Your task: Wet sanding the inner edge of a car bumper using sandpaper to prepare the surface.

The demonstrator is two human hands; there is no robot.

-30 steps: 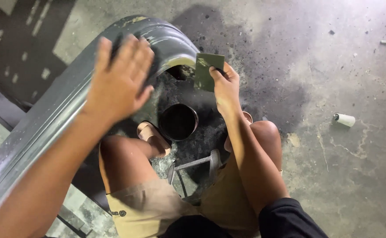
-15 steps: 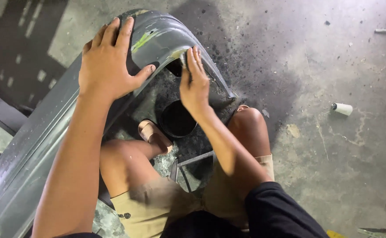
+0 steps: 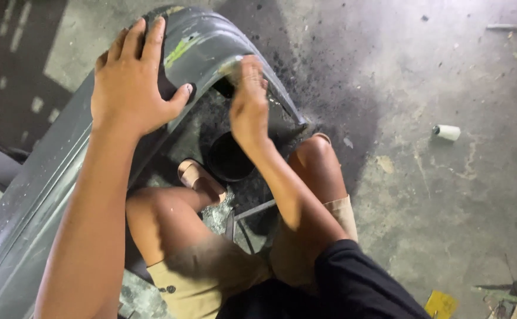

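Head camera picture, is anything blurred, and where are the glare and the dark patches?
Head view: the right hand on the grey panel is smeared by motion, its fingers hard to separate; the left hand is sharper. A pale glare runs along the panel's lower left edge. The concrete floor is evenly lit on the right, while a dark stain and shadow spread under the legs.

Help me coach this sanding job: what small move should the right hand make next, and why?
Probably stroke the right hand down along the grey panel edge: it presses at the curved rim, the left hand lies flat bracing the panel, and a greenish patch shows nearby.
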